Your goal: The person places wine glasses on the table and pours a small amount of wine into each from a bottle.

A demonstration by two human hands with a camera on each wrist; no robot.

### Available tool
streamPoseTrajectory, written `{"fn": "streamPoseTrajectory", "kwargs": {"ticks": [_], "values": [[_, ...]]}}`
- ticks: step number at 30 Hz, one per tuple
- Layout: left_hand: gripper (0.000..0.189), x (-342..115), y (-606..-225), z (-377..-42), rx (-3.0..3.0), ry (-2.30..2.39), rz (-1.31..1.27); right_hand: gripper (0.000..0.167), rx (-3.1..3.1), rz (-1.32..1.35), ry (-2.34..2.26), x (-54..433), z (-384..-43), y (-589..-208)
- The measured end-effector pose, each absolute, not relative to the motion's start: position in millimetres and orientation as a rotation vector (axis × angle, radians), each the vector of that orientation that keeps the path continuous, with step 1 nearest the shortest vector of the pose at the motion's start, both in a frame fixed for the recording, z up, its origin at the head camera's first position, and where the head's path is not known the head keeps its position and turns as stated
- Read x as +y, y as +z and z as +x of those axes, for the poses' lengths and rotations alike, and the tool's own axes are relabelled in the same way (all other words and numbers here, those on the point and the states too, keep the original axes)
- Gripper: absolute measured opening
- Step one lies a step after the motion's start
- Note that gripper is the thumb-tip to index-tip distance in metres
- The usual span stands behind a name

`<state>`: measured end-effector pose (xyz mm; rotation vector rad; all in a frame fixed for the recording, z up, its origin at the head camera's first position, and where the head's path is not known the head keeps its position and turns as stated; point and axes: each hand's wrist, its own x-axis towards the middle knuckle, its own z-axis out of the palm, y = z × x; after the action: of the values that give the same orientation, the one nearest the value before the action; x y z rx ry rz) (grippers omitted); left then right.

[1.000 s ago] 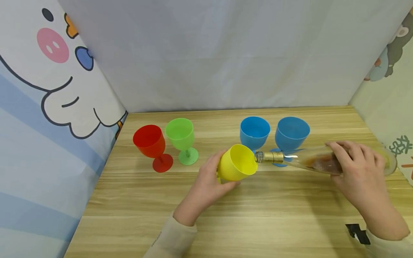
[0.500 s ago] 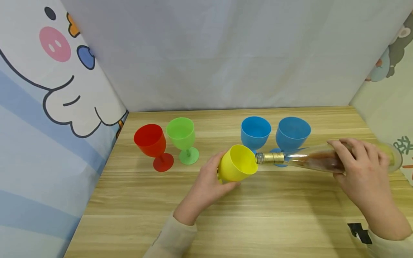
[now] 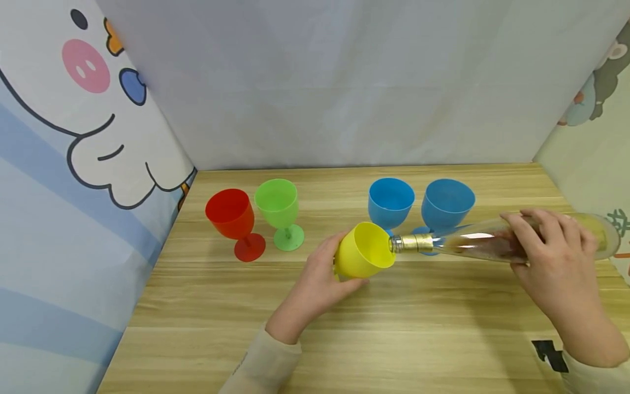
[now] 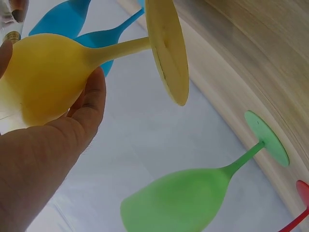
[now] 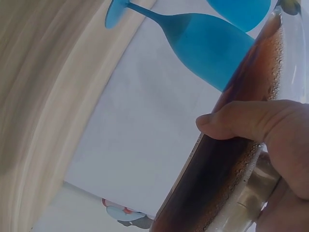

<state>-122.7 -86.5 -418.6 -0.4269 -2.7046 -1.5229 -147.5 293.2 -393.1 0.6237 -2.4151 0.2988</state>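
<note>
My left hand [image 3: 322, 271] grips a yellow plastic goblet [image 3: 361, 254] by its bowl, which leans to the right. Its stem and round foot show in the left wrist view. In my right hand [image 3: 556, 257] is a clear glass bottle [image 3: 477, 241] with a gold-banded neck, held almost level. The bottle's mouth is at the right rim of the yellow goblet. Dark brown liquid [image 5: 212, 164] lies along the bottle under my thumb in the right wrist view. I cannot see any liquid inside the yellow bowl.
Two blue goblets [image 3: 391, 202] [image 3: 447, 205] stand behind the bottle neck. A green goblet [image 3: 277, 202] and a red goblet [image 3: 231, 213] stand at the left. A black piece [image 3: 550, 355] lies by the right sleeve on the wooden table [image 3: 394, 339]. A grey curtain [image 3: 334, 82] hangs behind.
The bottle's base end has shifted right and slightly up with my right hand. Brown liquid has spread further towards the neck. The yellow goblet has barely moved.
</note>
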Motion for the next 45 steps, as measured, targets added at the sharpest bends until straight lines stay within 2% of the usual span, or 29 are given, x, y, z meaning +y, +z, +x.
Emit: {"fn": "streamPoseTrajectory", "kwargs": {"ticks": [10, 45], "values": [[0.085, -85.4, -421.6, -123.1, -2.707, -1.514, -0.438, 0.101, -2.412, 0.628, 0.282, 294.8, -149.5, -393.1], [0.083, -83.3, -421.9, -125.9, -2.740, -1.463, -0.431, 0.101, -2.352, 0.650, 0.309, 293.8, -156.2, -392.5]]}}
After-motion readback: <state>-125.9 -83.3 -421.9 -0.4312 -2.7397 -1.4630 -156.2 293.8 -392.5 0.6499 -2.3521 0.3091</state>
